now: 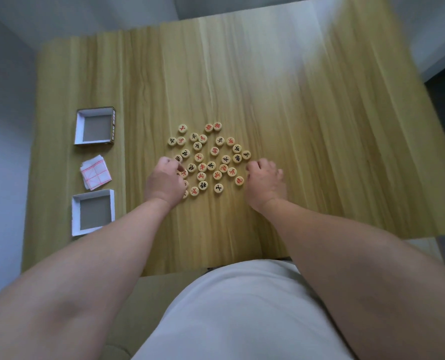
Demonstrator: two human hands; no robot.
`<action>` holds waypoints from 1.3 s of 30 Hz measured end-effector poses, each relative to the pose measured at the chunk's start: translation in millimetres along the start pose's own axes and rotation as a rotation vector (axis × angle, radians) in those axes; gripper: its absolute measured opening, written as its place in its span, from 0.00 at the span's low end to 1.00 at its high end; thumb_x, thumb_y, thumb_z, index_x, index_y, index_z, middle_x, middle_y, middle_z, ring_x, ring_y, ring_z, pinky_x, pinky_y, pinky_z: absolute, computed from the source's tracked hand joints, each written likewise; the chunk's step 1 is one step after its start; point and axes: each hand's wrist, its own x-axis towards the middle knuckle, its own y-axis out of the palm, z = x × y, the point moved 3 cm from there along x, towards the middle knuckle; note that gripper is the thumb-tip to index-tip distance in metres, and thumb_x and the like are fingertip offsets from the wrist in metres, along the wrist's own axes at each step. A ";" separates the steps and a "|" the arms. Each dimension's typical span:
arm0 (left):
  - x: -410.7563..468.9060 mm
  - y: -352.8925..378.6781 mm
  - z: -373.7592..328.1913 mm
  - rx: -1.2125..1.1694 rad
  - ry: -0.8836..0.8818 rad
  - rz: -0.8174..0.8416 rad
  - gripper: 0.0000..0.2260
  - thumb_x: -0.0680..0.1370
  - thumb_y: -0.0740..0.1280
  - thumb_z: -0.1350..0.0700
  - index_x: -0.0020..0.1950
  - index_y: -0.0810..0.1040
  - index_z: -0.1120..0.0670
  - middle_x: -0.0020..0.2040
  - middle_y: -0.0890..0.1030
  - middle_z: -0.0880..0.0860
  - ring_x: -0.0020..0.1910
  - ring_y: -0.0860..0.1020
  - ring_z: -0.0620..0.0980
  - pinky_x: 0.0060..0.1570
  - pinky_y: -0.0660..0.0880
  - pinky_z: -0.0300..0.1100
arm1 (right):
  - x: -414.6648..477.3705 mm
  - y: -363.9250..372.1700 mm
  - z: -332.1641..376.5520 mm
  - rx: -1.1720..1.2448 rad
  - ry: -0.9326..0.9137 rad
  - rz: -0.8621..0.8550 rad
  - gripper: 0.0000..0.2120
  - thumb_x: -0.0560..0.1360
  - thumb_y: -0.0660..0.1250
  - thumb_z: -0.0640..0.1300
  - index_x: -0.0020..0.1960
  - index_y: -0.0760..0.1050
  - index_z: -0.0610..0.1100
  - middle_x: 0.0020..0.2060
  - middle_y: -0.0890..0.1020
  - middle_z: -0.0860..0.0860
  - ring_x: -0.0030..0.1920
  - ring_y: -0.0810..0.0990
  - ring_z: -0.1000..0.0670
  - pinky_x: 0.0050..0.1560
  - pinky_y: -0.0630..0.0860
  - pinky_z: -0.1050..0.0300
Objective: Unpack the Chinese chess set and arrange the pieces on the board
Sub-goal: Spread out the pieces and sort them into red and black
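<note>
Several round wooden chess pieces point(211, 166) with red or black characters lie scattered face up in the middle of the table. My left hand point(164, 181) sits on the left edge of the cluster with curled fingers. It covers a few pieces, and whether it pinches one is hidden. My right hand point(265, 183) rests at the right edge of the cluster, fingers curled under, with no piece visible in it. The folded paper board point(95, 172), white with red lines, lies at the left.
Two open box halves stand at the left, one point(79, 126) beyond the folded board and one point(76, 213) nearer me. The wooden table point(307, 126) shows bare surface to the right and far side. Its near edge meets my body.
</note>
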 end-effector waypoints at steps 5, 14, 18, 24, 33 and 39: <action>-32.1 -2.4 14.6 -0.030 0.001 0.008 0.10 0.77 0.63 0.59 0.54 0.80 0.51 0.58 0.74 0.50 0.51 0.77 0.55 0.48 0.72 0.43 | -27.2 0.1 13.5 -0.040 -0.023 0.057 0.22 0.75 0.59 0.34 0.67 0.71 0.48 0.64 0.71 0.48 0.64 0.68 0.45 0.64 0.67 0.50; -64.9 -2.6 27.4 -0.038 0.090 0.078 0.12 0.77 0.62 0.59 0.58 0.81 0.52 0.59 0.75 0.51 0.57 0.76 0.54 0.54 0.73 0.44 | -59.7 13.7 34.9 -0.130 -0.030 0.080 0.28 0.73 0.61 0.36 0.72 0.67 0.47 0.65 0.72 0.48 0.66 0.70 0.45 0.66 0.67 0.49; -72.9 -1.1 38.5 -0.006 0.099 0.123 0.14 0.78 0.61 0.59 0.61 0.80 0.53 0.59 0.76 0.51 0.59 0.76 0.53 0.56 0.73 0.45 | -68.8 15.1 39.0 -0.178 -0.049 0.113 0.26 0.74 0.59 0.36 0.72 0.68 0.46 0.67 0.72 0.47 0.68 0.69 0.45 0.68 0.66 0.48; -79.8 -0.5 44.9 0.043 0.110 0.191 0.16 0.78 0.61 0.58 0.65 0.78 0.51 0.61 0.75 0.51 0.62 0.75 0.53 0.61 0.73 0.49 | -77.4 11.5 39.0 -0.233 -0.068 0.159 0.22 0.75 0.59 0.38 0.68 0.70 0.46 0.66 0.73 0.47 0.68 0.69 0.44 0.68 0.66 0.47; -82.9 4.1 31.6 0.101 0.158 0.240 0.19 0.78 0.61 0.58 0.69 0.75 0.51 0.63 0.73 0.50 0.65 0.73 0.52 0.64 0.72 0.49 | -84.7 14.3 39.2 -0.278 -0.092 0.238 0.24 0.75 0.58 0.36 0.71 0.69 0.45 0.67 0.72 0.46 0.69 0.69 0.44 0.69 0.66 0.45; -82.1 10.0 27.0 0.139 0.166 0.280 0.22 0.78 0.60 0.56 0.72 0.71 0.49 0.64 0.72 0.49 0.67 0.71 0.52 0.65 0.71 0.50 | -86.0 15.3 36.0 -0.276 -0.079 0.258 0.25 0.75 0.58 0.37 0.71 0.68 0.45 0.68 0.72 0.46 0.70 0.68 0.44 0.69 0.66 0.46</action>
